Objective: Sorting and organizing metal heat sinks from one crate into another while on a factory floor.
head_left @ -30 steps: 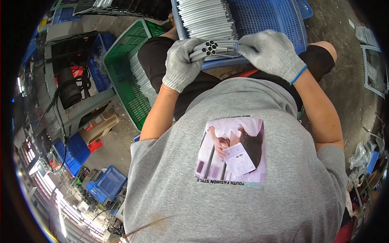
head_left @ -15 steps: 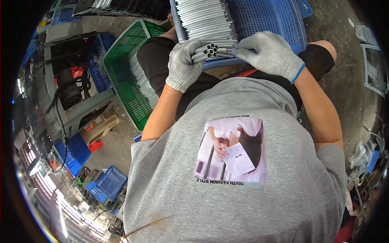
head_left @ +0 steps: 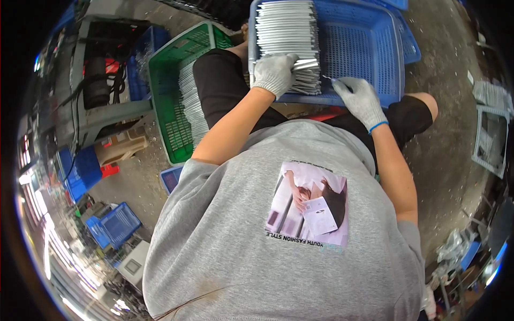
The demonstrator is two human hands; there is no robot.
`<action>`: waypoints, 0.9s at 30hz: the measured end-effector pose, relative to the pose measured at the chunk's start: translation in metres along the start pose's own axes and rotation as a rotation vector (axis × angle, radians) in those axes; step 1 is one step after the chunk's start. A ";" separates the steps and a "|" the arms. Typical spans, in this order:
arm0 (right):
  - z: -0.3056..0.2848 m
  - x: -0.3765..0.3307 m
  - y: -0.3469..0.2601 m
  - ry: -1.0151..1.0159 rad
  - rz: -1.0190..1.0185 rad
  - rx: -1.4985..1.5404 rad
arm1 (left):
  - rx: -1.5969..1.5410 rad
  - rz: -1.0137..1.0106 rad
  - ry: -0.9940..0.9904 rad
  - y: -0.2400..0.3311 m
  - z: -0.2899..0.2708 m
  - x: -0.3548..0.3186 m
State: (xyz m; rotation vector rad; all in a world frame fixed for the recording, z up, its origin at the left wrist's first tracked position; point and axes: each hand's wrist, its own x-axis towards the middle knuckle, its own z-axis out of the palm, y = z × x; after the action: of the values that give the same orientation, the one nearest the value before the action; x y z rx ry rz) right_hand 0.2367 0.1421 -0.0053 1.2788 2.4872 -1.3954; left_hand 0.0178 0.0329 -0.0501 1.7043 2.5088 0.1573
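Observation:
My left hand [head_left: 276, 75], in a grey knit glove, is closed round a few short metal tubes [head_left: 306, 65]. Their ends stick out to the right, low over a dense stack of similar silvery tubes [head_left: 286, 31]. That stack fills the left part of a blue plastic basket [head_left: 397, 64] at my knees. Over the basket's near right part, my gloved right hand [head_left: 361, 100] pinches a small thin tool [head_left: 327, 78] with a slim metal tip pointing left. Its grip is mostly hidden by the fingers.
A green basket [head_left: 168, 120] holding more metal tubes stands left of my leg. Beyond it are a grey machine frame [head_left: 101, 115] with black cables and a blue bin [head_left: 140, 63]. White plastic frames [head_left: 491, 142] lie on the floor at right.
My left hand has carried the tubes away and right, from in front of me to the stack. My right hand has drawn back slightly from them, and the view has shifted.

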 end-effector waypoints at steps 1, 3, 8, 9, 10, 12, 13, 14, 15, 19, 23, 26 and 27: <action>0.002 0.001 0.002 -0.012 0.028 0.096 | -0.007 0.020 0.019 -0.001 -0.002 0.001; 0.007 0.010 0.009 -0.035 0.032 0.184 | -0.005 0.019 0.055 -0.010 -0.013 0.002; 0.034 0.035 0.037 0.031 0.382 0.768 | -0.228 -0.297 0.066 -0.048 -0.058 -0.002; 0.041 0.042 0.040 0.054 0.379 0.836 | -0.217 -0.306 0.018 -0.056 -0.059 -0.005; 0.050 0.050 0.043 0.079 0.377 0.905 | -0.208 -0.312 -0.031 -0.064 -0.056 -0.007; 0.059 0.063 0.048 0.136 0.374 1.039 | -0.199 -0.318 -0.129 -0.073 -0.048 -0.012; 0.062 0.067 0.046 0.149 0.336 0.980 | -0.207 -0.319 -0.110 -0.075 -0.042 -0.013; 0.066 0.071 0.044 0.165 0.301 0.920 | -0.161 -0.322 -0.119 -0.078 -0.031 -0.015; 0.070 0.075 0.036 0.169 0.283 0.907 | -0.115 -0.328 -0.127 -0.081 -0.020 -0.016; 0.083 0.103 0.039 0.185 0.080 0.285 | -0.024 -0.289 -0.154 -0.061 -0.004 -0.009; 0.084 0.113 0.027 0.274 -0.126 -0.101 | -0.116 -0.225 -0.081 -0.052 0.002 -0.011; 0.086 0.102 0.000 0.351 -0.110 -0.322 | -0.282 -0.243 -0.044 -0.062 -0.013 -0.017; 0.085 0.098 -0.006 0.377 -0.107 -0.395 | -0.337 -0.249 -0.029 -0.065 -0.019 -0.022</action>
State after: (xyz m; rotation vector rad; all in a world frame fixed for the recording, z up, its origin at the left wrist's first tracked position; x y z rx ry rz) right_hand 0.1371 0.1429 -0.0892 1.4379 2.9078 -0.6587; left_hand -0.0371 -0.0116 -0.0397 1.2498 2.4713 0.4965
